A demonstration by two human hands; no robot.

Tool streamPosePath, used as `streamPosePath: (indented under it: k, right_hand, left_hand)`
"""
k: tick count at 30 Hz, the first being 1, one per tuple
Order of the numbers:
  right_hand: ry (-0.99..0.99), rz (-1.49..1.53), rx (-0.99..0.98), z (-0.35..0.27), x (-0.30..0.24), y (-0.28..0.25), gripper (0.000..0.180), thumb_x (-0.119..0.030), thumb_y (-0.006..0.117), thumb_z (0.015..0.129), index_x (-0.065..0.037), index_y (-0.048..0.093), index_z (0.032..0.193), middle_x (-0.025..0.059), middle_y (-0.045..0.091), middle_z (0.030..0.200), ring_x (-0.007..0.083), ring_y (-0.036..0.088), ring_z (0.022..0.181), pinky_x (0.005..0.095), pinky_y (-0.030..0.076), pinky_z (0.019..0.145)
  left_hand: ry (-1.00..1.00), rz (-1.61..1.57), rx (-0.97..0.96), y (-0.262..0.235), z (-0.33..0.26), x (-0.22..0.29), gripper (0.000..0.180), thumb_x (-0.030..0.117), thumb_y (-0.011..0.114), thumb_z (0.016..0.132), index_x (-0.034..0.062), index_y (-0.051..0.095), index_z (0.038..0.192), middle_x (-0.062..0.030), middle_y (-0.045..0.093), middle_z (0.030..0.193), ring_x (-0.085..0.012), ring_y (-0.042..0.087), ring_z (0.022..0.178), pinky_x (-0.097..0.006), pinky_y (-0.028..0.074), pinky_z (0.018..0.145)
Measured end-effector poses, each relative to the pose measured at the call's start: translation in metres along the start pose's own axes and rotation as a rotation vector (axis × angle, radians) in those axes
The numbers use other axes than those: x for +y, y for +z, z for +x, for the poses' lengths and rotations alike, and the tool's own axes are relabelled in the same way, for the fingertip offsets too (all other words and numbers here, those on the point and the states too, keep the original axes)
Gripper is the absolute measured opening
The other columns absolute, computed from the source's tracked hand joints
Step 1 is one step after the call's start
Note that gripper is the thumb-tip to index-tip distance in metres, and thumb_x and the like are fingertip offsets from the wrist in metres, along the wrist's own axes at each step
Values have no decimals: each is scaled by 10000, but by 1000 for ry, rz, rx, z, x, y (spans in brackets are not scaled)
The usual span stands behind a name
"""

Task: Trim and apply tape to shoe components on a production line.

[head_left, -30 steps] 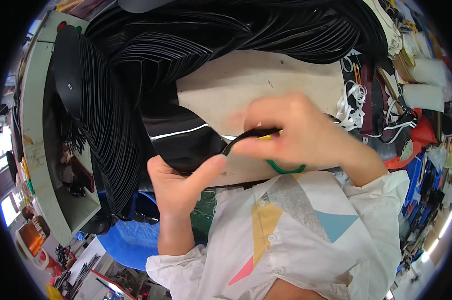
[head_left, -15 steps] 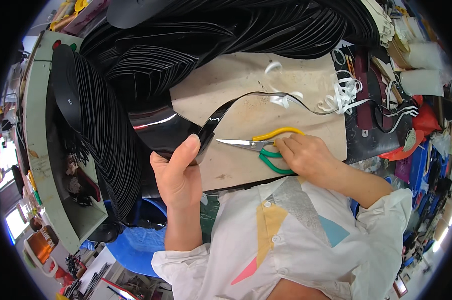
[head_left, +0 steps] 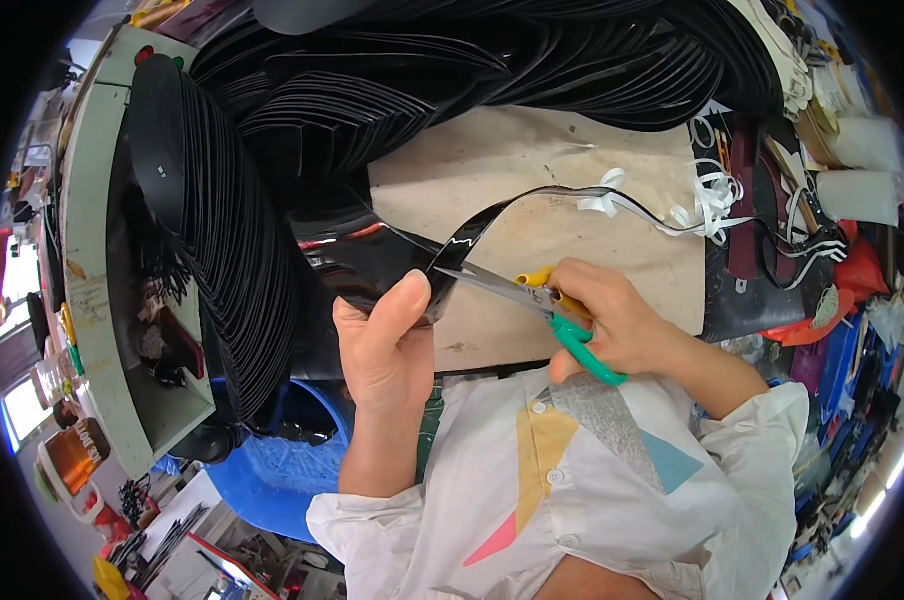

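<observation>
My left hand point(head_left: 384, 340) pinches a shiny black sheet piece point(head_left: 372, 262) by its lower edge, thumb up against it. A narrow black strip point(head_left: 532, 196) curls off that piece toward the right over a tan board point(head_left: 532, 160). My right hand point(head_left: 612, 322) grips scissors point(head_left: 542, 300) with one yellow and one green handle. Their blades point left and meet the black piece just beside my left thumb.
Large fanned stacks of black sheets point(head_left: 242, 250) fill the left and top. White trimmings point(head_left: 707, 195) lie on the board's right end. Red and black scraps point(head_left: 812, 280) clutter the right side. A blue bin point(head_left: 272, 470) stands below the table edge, a grey-green shelf point(head_left: 92, 280) at left.
A second ago my right hand was over the black piece without scissors in view. It then took up the scissors and moved them left, so the blades now reach the piece.
</observation>
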State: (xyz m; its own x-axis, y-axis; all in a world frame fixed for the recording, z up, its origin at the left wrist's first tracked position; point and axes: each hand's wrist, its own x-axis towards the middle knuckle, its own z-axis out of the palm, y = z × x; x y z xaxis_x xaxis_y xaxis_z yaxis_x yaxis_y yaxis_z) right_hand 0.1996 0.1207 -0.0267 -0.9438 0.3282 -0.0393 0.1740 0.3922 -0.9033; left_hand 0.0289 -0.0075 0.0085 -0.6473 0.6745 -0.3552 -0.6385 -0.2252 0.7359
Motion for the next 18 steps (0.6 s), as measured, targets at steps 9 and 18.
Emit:
streamPosePath:
  k: [9,18]
  right_hand:
    - [-184,-136,197,5,14,12,732,-629,731,567,25,488,789,121,447,681,275,455,549,339,378,481]
    - [-173,-141,143,3,12,6,588,-449,821,557,-33,407,589,108,406,541,287,432,457,343,358,435]
  left_hand:
    - [16,-8,-74,-14,-1,-7,376,104,582,809,40,514,1173,-78,612,1063,-204,590,993,-378,462,878]
    - [130,218,-76,-7,-12,10,309,-5,675,742,-3,579,1036,-43,614,978,-115,574,868,-277,448,813]
